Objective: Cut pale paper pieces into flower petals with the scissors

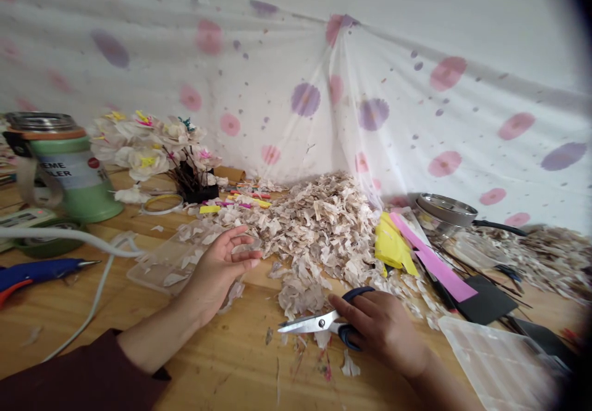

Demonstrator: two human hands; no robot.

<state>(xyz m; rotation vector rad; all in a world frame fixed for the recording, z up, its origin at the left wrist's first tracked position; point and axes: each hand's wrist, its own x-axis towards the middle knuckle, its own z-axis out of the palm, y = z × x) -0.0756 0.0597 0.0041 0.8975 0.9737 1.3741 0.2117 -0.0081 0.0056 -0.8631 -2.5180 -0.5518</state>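
My right hand (379, 328) is closed on a pair of blue-handled scissors (319, 323), blades pointing left and almost closed, low over the wooden table (231, 362). My left hand (222, 269) is raised with fingers loosely stretched, palm facing right, holding nothing I can make out. It hovers at the left edge of a big heap of pale paper scraps (324, 226). Small scraps lie under the scissors.
A green tumbler (65, 167) and paper flowers (152, 149) stand at the left. A blue glue gun (41, 270) and white cable (92, 241) lie near. Clear plastic trays (161, 266) (494, 362), yellow paper (393, 248), pink strip (435, 263), metal bowl (446, 209).
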